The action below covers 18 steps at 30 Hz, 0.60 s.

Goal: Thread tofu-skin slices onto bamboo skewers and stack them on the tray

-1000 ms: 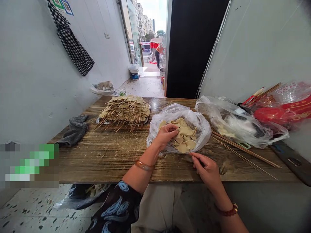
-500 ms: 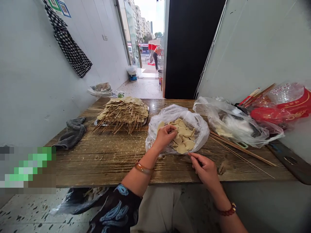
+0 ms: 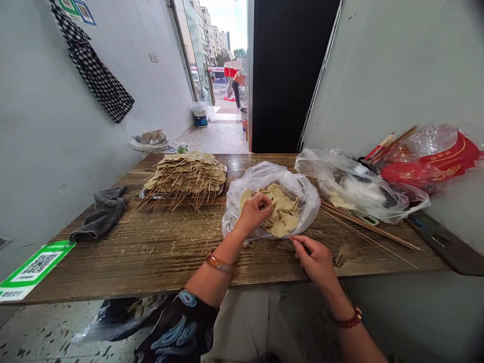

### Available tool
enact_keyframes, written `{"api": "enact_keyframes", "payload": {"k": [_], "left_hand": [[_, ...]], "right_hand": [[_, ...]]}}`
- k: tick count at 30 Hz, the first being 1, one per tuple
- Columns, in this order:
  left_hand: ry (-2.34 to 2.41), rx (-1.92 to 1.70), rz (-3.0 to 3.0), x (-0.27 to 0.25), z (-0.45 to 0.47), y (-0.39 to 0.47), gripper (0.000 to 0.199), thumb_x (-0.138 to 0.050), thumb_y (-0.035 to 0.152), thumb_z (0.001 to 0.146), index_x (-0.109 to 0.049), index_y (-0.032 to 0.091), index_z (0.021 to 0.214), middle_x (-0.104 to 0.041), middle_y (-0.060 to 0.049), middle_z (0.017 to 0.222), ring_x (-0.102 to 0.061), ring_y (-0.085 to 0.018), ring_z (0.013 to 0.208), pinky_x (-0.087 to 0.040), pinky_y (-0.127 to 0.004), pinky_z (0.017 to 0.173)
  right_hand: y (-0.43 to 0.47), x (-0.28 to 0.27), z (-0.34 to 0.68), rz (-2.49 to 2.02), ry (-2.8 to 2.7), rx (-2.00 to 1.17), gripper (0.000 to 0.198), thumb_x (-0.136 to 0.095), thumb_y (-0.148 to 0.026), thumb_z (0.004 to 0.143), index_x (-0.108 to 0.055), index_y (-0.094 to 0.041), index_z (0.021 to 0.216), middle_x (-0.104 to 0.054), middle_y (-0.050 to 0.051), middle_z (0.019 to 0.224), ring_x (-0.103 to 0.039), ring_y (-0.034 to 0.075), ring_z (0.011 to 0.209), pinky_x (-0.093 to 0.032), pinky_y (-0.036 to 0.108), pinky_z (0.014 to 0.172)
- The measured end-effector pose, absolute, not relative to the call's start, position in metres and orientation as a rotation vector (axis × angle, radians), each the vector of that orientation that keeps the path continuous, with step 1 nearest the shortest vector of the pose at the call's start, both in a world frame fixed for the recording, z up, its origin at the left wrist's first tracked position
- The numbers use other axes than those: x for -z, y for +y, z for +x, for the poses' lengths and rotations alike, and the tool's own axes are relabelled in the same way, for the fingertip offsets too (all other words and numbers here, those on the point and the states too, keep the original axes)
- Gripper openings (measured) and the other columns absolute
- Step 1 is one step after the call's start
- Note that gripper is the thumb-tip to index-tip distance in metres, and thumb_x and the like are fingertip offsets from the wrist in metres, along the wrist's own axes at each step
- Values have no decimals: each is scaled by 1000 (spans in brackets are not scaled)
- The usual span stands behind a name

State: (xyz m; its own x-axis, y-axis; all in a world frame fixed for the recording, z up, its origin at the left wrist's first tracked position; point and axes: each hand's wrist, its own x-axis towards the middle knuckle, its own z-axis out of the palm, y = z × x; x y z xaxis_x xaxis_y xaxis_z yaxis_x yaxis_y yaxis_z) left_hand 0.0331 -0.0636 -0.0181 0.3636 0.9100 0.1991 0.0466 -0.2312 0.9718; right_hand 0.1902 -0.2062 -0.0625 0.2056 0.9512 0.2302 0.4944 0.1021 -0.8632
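Note:
An open clear plastic bag [image 3: 309,201] holds a heap of thin, pale beige round slices [image 3: 284,205]. My left hand [image 3: 257,213] reaches over the bag's near left side, its fingers pinched on one of these slices. At the bag's near edge, my right hand [image 3: 313,256] grips a thin wooden skewer [image 3: 290,235] between thumb and fingers. The skewer's tip meets a slice [image 3: 280,229] at the front of the heap; most of its length is hidden by the hand.
Skewered slices [image 3: 185,174] are stacked on a metal tray to the left. Loose bamboo skewers [image 3: 372,231] lie right of the bag, near another plastic bag [image 3: 363,194]. A grey cloth [image 3: 100,214] and a QR-code card [image 3: 38,267] are at the table's left.
The view has shifted slightly, so the scene sits further left. Both hands keep nearly the same place and grip at the bag.

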Motion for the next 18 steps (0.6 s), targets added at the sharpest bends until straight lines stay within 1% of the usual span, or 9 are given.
{"api": "enact_keyframes", "payload": {"k": [4, 9, 11, 15, 18], "left_hand": [[820, -964, 1603, 20, 35, -66, 15, -68, 24, 64, -57, 15, 68, -51, 3, 59, -42, -7, 54, -30, -20, 51], [727, -826, 1571, 16, 35, -73, 25, -72, 32, 65, -56, 14, 73, -47, 5, 57, -38, -6, 52, -25, -21, 50], [686, -796, 1497, 13, 35, -76, 30, -74, 36, 65, -57, 14, 78, -49, 5, 60, -39, -6, 54, -27, -20, 51], [660, -778, 1292, 11, 34, -80, 41, -75, 42, 66, -60, 14, 92, -57, 1, 74, -49, -8, 62, -38, -20, 57], [629, -723, 1236, 11, 34, -81, 47, -77, 42, 63, -62, 14, 97, -60, -1, 78, -51, -8, 64, -39, -20, 58]], "right_hand": [[-205, 65, 192, -1513, -1378, -684, 35, -50, -41, 89, -71, -15, 98, -59, 0, 58, -52, 11, 43, -40, 22, 43], [-205, 64, 193, -1480, -1288, -795, 36, -51, -43, 89, -69, -14, 99, -55, -2, 57, -49, 9, 41, -38, 21, 42], [-206, 63, 193, -1460, -1242, -822, 36, -52, -43, 89, -69, -13, 99, -54, -3, 57, -49, 9, 41, -38, 21, 42], [-207, 62, 193, -1423, -1171, -849, 35, -55, -43, 87, -69, -13, 99, -53, -4, 56, -47, 8, 41, -36, 21, 42], [-208, 63, 193, -1415, -1143, -853, 34, -57, -43, 86, -69, -14, 99, -52, -4, 56, -46, 8, 40, -35, 20, 41]]}}
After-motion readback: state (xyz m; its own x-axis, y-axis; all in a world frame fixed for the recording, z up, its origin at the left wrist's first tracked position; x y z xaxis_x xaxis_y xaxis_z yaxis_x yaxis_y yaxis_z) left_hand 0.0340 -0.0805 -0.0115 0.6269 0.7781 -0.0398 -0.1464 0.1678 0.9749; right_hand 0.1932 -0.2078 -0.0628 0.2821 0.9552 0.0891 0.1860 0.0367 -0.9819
